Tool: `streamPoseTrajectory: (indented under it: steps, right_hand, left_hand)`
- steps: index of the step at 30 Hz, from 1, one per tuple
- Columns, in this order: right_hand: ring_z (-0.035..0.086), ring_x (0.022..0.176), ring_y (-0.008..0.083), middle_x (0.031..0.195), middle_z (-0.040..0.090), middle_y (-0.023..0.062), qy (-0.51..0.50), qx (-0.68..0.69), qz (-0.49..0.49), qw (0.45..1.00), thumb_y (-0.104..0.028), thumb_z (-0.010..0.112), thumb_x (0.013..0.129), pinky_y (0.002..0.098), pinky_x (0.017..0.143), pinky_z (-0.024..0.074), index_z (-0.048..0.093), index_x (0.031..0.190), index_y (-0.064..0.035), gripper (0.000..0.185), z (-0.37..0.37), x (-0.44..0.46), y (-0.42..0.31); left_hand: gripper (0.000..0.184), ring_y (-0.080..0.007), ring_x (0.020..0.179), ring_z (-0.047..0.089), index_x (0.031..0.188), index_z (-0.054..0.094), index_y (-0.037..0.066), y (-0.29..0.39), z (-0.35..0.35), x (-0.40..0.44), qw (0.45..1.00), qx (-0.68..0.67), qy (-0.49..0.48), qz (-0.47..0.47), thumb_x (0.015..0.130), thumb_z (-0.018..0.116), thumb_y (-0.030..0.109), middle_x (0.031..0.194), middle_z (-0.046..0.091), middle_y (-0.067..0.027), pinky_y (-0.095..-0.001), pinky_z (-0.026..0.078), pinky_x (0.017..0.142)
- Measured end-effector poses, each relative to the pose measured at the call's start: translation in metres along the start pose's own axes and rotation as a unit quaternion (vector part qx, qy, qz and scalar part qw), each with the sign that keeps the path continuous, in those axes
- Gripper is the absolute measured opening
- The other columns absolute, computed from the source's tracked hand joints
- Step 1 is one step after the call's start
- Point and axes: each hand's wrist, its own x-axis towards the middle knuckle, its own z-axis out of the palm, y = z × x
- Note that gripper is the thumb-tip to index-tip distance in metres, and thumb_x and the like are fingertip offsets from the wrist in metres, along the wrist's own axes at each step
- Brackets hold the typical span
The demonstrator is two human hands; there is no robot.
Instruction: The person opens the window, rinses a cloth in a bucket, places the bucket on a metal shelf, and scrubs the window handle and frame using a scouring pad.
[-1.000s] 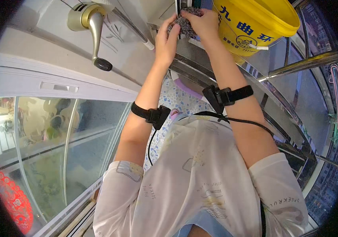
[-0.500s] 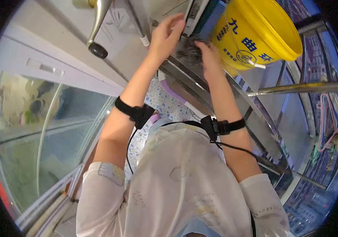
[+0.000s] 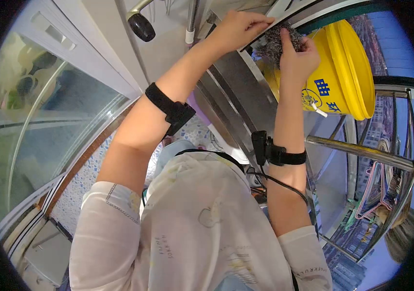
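Observation:
My right hand [image 3: 300, 59] grips a dark grey steel wool scrubber [image 3: 273, 44], thumb on top and fingers curled round it. The scrubber lies close against a pale frame edge [image 3: 291, 13]. Just to the left, my left hand [image 3: 240, 30] has thumb and fingers pinched together at that same edge; what is between the fingertips, if anything, is hidden. Behind my right hand stands a yellow bucket [image 3: 354, 77] with blue lettering and a white handle grip [image 3: 319, 110]. Black straps with small devices sit on both forearms.
A metal rail [image 3: 362, 150] juts out at the right, with several hangers [image 3: 379, 189] beyond it. A crank handle with a black knob [image 3: 141, 26] is at upper left. Glass panels [image 3: 47, 126] stand at the left. Speckled floor [image 3: 88, 189] shows below.
Both hands have moved right, closer to the frame edge beside the bucket. The scrubber now shows clearly in my right hand, and my left fingers have come together. The view has turned.

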Motion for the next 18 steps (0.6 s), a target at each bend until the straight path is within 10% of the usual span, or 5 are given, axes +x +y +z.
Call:
streamPoseTrajectory:
  steps: [4, 7, 12, 18]
  right_hand:
    - [0.064, 0.065, 0.0311, 0.072, 0.066, 0.0190, -0.009, -0.079, 0.020, 0.997, -0.031, 0.081, 0.066, 0.0392, 0.063, 0.0492, 0.065, 0.076, 0.0060, 0.042, 0.014, 0.002, 0.007]
    - [0.058, 0.060, 0.0149, 0.067, 0.065, 0.0097, -0.023, -0.067, 0.054, 0.996, -0.026, 0.084, 0.065, 0.0306, 0.058, 0.0464, 0.065, 0.070, 0.0051, 0.037, 0.014, 0.008, 0.013]
    - [0.065, 0.065, 0.0275, 0.069, 0.067, 0.0167, -0.204, -0.253, 0.059, 0.944, -0.048, 0.080, 0.062, 0.0370, 0.065, 0.0492, 0.070, 0.081, 0.0039, 0.056, -0.009, 0.032, -0.016]
    - [0.067, 0.083, 0.0370, 0.089, 0.068, 0.0227, -0.020, -0.275, 0.043, 0.960, -0.052, 0.079, 0.060, 0.0416, 0.077, 0.0518, 0.069, 0.093, 0.0030, 0.065, -0.001, 0.005, 0.000]
  left_hand:
    - [0.033, -0.0253, 0.066, 0.065, 0.115, 0.066, 0.014, -0.002, 0.001, -0.001, 0.999, -0.050, 0.000, 0.008, 0.083, 0.057, 0.015, 0.079, 0.067, -0.0174, -0.0331, 0.050, 0.064]
    - [0.040, -0.0248, 0.064, 0.064, 0.118, 0.065, 0.014, 0.009, -0.006, -0.007, 0.997, -0.055, -0.030, -0.038, 0.080, 0.054, 0.012, 0.078, 0.066, -0.0180, -0.0329, 0.050, 0.064]
    - [0.043, -0.0226, 0.078, 0.062, 0.124, 0.059, 0.009, 0.016, -0.009, -0.007, 0.997, -0.039, -0.058, -0.026, 0.081, 0.049, 0.009, 0.090, 0.066, -0.0175, -0.0317, 0.047, 0.073]
    - [0.042, -0.0234, 0.084, 0.063, 0.123, 0.057, 0.003, 0.026, -0.006, -0.011, 0.991, -0.104, -0.077, -0.031, 0.083, 0.045, 0.006, 0.096, 0.066, -0.0218, -0.0327, 0.047, 0.077]
